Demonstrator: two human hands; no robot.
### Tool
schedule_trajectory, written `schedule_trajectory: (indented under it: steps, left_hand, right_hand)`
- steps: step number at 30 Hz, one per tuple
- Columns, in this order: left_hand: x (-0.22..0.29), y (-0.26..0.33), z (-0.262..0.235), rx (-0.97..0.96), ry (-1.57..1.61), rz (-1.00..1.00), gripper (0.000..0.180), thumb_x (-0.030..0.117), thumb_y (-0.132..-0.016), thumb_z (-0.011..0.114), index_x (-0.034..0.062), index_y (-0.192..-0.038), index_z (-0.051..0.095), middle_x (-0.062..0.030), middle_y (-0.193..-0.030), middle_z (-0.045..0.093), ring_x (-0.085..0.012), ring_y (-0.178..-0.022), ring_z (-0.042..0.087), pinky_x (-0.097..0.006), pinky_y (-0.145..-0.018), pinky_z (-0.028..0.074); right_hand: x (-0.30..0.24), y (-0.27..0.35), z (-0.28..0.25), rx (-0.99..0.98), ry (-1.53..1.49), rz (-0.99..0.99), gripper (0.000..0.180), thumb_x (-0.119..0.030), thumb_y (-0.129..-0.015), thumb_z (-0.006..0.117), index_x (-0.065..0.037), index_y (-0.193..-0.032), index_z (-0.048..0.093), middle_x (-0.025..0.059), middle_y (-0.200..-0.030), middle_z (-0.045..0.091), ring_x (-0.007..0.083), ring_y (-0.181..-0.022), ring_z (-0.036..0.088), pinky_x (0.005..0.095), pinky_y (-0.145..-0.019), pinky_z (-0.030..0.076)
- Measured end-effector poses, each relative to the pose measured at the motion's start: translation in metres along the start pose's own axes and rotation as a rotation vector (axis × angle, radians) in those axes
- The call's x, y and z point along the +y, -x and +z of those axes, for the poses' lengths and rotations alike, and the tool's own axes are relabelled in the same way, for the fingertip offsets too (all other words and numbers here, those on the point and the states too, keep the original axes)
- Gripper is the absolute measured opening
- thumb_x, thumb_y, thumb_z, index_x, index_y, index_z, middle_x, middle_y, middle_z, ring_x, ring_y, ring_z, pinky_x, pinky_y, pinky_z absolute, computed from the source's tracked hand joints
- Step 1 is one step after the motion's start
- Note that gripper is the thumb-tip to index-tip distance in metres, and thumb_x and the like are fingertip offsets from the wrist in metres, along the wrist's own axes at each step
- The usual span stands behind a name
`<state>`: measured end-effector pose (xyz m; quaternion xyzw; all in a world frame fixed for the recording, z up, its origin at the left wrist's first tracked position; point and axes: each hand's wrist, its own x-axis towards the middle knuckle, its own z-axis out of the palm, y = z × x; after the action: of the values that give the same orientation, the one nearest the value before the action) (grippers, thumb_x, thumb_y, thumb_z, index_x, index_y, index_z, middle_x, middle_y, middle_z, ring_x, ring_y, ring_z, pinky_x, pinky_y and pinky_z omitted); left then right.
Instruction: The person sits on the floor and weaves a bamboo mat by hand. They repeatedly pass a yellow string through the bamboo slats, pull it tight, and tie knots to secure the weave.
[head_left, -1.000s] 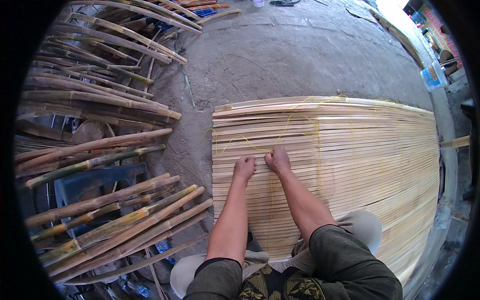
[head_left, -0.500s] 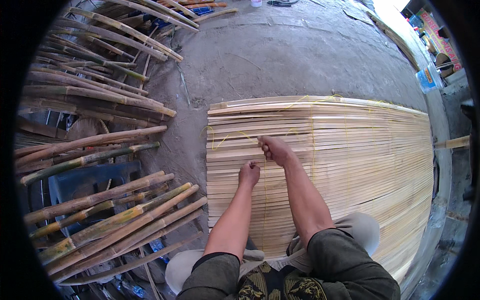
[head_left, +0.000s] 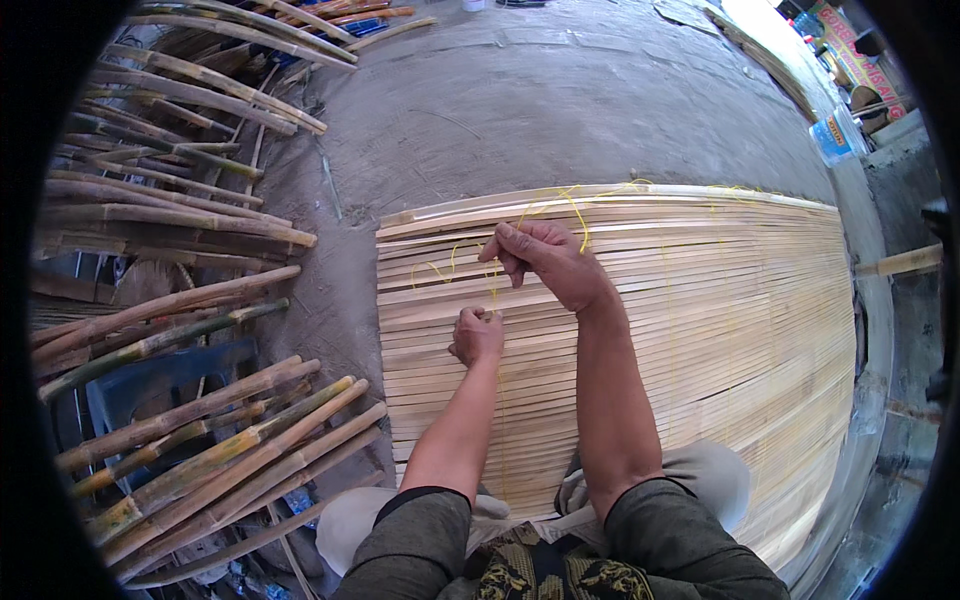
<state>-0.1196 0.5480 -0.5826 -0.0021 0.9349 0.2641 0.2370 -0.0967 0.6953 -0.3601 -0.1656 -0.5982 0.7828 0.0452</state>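
Observation:
A wide mat of pale bamboo slats (head_left: pixel 700 330) lies in front of me, its slats bound by rows of thin yellow string (head_left: pixel 576 215). My left hand (head_left: pixel 475 336) is closed low over the slats, its fingertips pinching the string where it rises from the mat. Higher up and a little to the right, my right hand (head_left: pixel 548 262) is lifted off the mat with fingers curled round the same yellow string. A taut stretch of string runs between the two hands. Loose loops of it lie on the slats to the left and trail past the right wrist to the mat's far edge.
Several cut bamboo poles (head_left: pixel 235 460) lie stacked along the left, some resting over a blue plastic chair (head_left: pixel 170 375). Grey concrete floor (head_left: pixel 560 110) stretches beyond the mat. A white and blue bucket (head_left: pixel 838 138) stands at the far right.
My right hand has risen away from the slats, pulling the string up. My left hand stays low near the binding row. The view has shifted slightly right.

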Motion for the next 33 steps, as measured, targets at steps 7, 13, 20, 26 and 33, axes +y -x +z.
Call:
schedule_trajectory:
  steps: [7,13,20,26,33]
  left_hand:
    - [0.005,-0.012,0.011,-0.039,-0.150,0.023,0.022,0.035,-0.087,0.072,0.0154,-0.096,0.073,-0.0095,-0.099,0.075,-0.0306,-0.098,0.070,-0.046,-0.089,0.053]
    - [-0.012,-0.015,0.022,0.013,0.043,0.220,0.022,0.023,-0.084,0.070,0.0043,-0.094,0.066,-0.0147,-0.090,0.070,-0.0328,-0.083,0.067,-0.043,-0.077,0.055]
    - [0.033,-0.043,-0.034,-0.326,0.759,-0.053,0.013,0.017,-0.081,0.068,0.0068,-0.084,0.060,-0.0037,-0.070,0.058,-0.0147,-0.053,0.053,-0.030,-0.049,0.043]
    - [0.139,-0.028,-0.196,-0.232,1.325,0.424,0.011,0.012,-0.093,0.063,0.0040,-0.100,0.060,-0.0066,-0.082,0.064,-0.0125,-0.059,0.055,-0.025,-0.056,0.047]
    - [0.128,-0.005,-0.270,0.024,1.269,0.506,0.018,0.015,-0.100,0.061,0.0075,-0.116,0.062,-0.0055,-0.110,0.068,-0.0142,-0.093,0.065,-0.027,-0.073,0.054]
  right_hand:
    - [0.018,0.007,-0.022,0.192,-0.223,-0.077,0.041,-0.032,-0.104,0.061,0.003,-0.125,0.064,0.0014,-0.076,0.060,0.0083,-0.068,0.057,0.0245,-0.064,0.050]
    - [0.137,0.001,-0.071,0.782,0.321,0.236,0.045,-0.015,-0.092,0.060,0.007,-0.130,0.052,0.0092,-0.084,0.064,0.0156,-0.059,0.063,0.0296,-0.050,0.052]
    - [0.262,0.035,-0.015,0.528,0.624,0.283,0.030,-0.020,-0.087,0.068,0.000,-0.109,0.073,0.0180,-0.101,0.075,0.0282,-0.094,0.073,0.0381,-0.084,0.056]
    - [0.243,0.030,0.019,0.540,0.870,0.329,0.028,-0.025,-0.085,0.075,-0.005,-0.105,0.074,0.0183,-0.098,0.073,0.0364,-0.095,0.070,0.0459,-0.084,0.056]
    - [0.256,0.007,0.037,0.574,1.037,0.312,0.024,-0.023,-0.086,0.071,-0.004,-0.100,0.070,0.0207,-0.105,0.068,0.0396,-0.096,0.068,0.0482,-0.084,0.056]
